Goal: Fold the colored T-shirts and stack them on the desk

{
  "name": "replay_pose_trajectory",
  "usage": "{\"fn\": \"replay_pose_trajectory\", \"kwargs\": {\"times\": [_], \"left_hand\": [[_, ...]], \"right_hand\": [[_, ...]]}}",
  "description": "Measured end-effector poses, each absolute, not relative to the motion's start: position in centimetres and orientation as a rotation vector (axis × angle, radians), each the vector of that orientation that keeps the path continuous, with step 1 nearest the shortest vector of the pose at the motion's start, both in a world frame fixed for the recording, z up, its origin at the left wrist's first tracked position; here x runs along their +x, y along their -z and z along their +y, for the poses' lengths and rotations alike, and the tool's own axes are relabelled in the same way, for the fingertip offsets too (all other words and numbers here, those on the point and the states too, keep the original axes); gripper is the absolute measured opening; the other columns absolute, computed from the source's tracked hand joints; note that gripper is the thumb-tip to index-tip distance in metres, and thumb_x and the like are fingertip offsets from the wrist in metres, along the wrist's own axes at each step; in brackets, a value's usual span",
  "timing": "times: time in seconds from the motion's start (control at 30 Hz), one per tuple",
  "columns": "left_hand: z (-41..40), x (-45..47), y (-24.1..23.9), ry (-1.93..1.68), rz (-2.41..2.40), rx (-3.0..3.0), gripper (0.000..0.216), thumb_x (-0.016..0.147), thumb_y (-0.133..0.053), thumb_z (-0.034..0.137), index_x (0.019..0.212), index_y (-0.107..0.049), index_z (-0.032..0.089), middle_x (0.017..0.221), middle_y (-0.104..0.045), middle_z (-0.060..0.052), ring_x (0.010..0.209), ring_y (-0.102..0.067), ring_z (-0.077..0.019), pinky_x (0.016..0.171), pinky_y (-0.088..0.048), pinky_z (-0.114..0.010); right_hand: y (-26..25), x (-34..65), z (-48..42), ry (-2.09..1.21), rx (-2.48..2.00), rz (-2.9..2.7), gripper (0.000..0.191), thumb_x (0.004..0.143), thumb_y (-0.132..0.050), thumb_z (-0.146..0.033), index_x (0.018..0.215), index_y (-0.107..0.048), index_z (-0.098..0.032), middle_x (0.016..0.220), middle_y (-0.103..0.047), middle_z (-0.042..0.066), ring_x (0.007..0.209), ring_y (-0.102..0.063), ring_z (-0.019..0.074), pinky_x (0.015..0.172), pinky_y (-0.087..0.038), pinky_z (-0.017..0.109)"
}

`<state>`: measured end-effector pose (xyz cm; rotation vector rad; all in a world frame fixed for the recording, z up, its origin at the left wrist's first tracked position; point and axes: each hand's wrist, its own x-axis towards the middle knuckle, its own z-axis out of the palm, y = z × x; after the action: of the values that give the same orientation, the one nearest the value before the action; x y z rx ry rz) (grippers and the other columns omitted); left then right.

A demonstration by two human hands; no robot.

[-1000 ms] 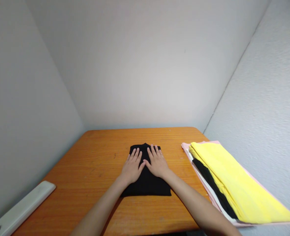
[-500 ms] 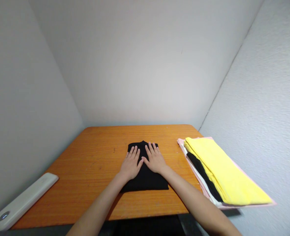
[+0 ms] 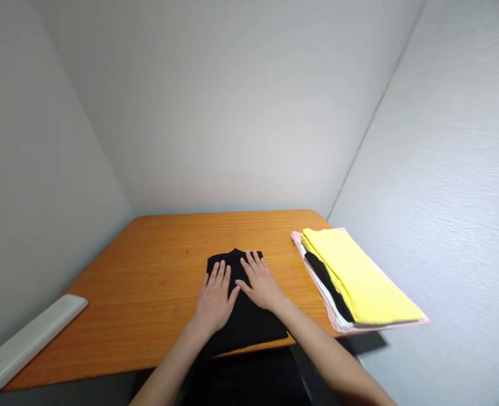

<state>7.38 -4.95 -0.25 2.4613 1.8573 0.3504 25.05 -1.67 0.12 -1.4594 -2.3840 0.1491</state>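
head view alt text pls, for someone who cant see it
Both hands, left hand and right hand, lie flat and open, side by side, on a folded black garment on an orange wooden table. A stack of folded clothes, yellow on top, sits at the table's right edge; a white bar-shaped device lies near left.

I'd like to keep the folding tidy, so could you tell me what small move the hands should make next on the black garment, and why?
Probably lift the folded black garment and set it on the pile of clothes to the right. Both the left hand and the right hand lie flat on it, it looks like a compact rectangle, and its near edge reaches the table edge.
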Motion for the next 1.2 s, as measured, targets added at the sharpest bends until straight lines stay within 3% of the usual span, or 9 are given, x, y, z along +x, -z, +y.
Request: {"fn": "replay_pose_trajectory", "kwargs": {"times": [0.1,0.2,0.3,0.4,0.63,0.77,0.87,0.97,1.2], "left_hand": [[-5.5,7.3,-0.9,-0.303,1.882,2.498,0.063,0.096,-0.031,0.051,0.144,-0.044,0.012,0.152,-0.039,-0.015,0.143,-0.03,-0.0324,0.116,-0.023,-0.054],[-4.1,6.3,-1.7,-0.363,1.972,2.477,0.062,0.096,-0.027,0.049,0.14,-0.048,0.01,0.145,-0.049,-0.016,0.134,-0.044,-0.0327,0.11,-0.033,-0.05],[-1.0,5.6,-1.4,-0.42,2.162,2.345,0.073,0.091,-0.028,0.054,0.139,-0.046,0.001,0.146,-0.043,-0.024,0.136,-0.038,-0.0383,0.109,-0.033,-0.051],[1.5,5.7,-0.5,-0.332,2.101,2.216,0.081,0.085,-0.03,0.06,0.131,-0.05,-0.004,0.138,-0.049,-0.028,0.134,-0.039,-0.0404,0.109,-0.032,-0.051],[1.1,6.4,0.5,-0.421,1.947,2.119,0.07,0.079,-0.037,0.061,0.118,-0.054,0.005,0.12,-0.059,-0.024,0.114,-0.055,-0.0395,0.093,-0.047,-0.049],[-0.8,6.3,-0.6,-0.509,1.854,2.026,0.054,0.083,-0.039,0.06,0.112,-0.052,0.016,0.107,-0.064,-0.016,0.099,-0.063,-0.0358,0.082,-0.051,-0.047],[-2.1,8.0,-3.4,-0.572,1.831,1.976,0.049,0.081,-0.045,0.064,0.106,-0.049,0.022,0.094,-0.065,-0.009,0.084,-0.065,-0.0317,0.072,-0.052,-0.041],[-2.5,11.6,-8.1,-0.749,1.762,2.054,0.044,0.08,-0.05,0.065,0.097,-0.046,0.025,0.087,-0.063,-0.003,0.076,-0.064,-0.0258,0.066,-0.049,-0.033],[0.1,24.3,-17.9,-1.055,1.329,2.427,0.032,0.083,-0.059,0.051,0.094,-0.047,0.023,0.084,-0.061,0.001,0.076,-0.06,-0.0198,0.065,-0.042,-0.027]], "right_hand": [[-1.1,25.8,-4.3,-0.1,-1.568,-2.192,0.056,0.097,-0.044,-0.044,0.144,-0.042,-0.013,0.15,-0.038,0.016,0.14,-0.032,0.0298,0.111,-0.032,0.046],[-1.6,26.5,-7.9,0.011,-1.875,-1.89,0.043,0.094,-0.05,-0.041,0.125,-0.057,-0.012,0.126,-0.058,0.019,0.122,-0.049,0.0332,0.101,-0.04,0.049],[-2.1,27.2,-11.3,0.111,-2.102,-1.71,0.042,0.089,-0.059,-0.046,0.111,-0.063,-0.012,0.115,-0.062,0.021,0.116,-0.05,0.039,0.099,-0.037,0.056],[-2.6,27.7,-13.3,-0.003,-2.16,-1.716,0.04,0.083,-0.064,-0.051,0.099,-0.067,-0.013,0.104,-0.064,0.019,0.108,-0.053,0.0394,0.095,-0.038,0.059],[-1.1,28.2,-14.3,-0.267,-2.005,-1.797,0.034,0.077,-0.071,-0.034,0.104,-0.065,-0.014,0.107,-0.064,0.013,0.109,-0.054,0.0349,0.1,-0.038,0.053],[-1.4,29.4,-14.7,-0.469,-1.891,-1.831,0.024,0.075,-0.065,-0.021,0.099,-0.061,-0.017,0.097,-0.065,0.008,0.091,-0.061,0.0275,0.081,-0.049,0.039],[-3.1,31.6,-15.1,-0.55,-1.772,-1.718,0.022,0.075,-0.061,-0.018,0.096,-0.056,-0.021,0.086,-0.064,0.002,0.078,-0.062,0.0217,0.07,-0.049,0.032],[-5.7,35.3,-15.3,-0.561,-1.583,-1.538,0.017,0.077,-0.061,-0.021,0.091,-0.052,-0.023,0.08,-0.061,-0.002,0.075,-0.06,0.0172,0.069,-0.047,0.028],[-11.2,47.0,-15.5,-0.516,-1.383,-1.041,0.038,0.077,-0.072,-0.037,0.103,-0.05,-0.023,0.094,-0.068,0.003,0.087,-0.066,0.0211,0.076,-0.054,0.035]]}}
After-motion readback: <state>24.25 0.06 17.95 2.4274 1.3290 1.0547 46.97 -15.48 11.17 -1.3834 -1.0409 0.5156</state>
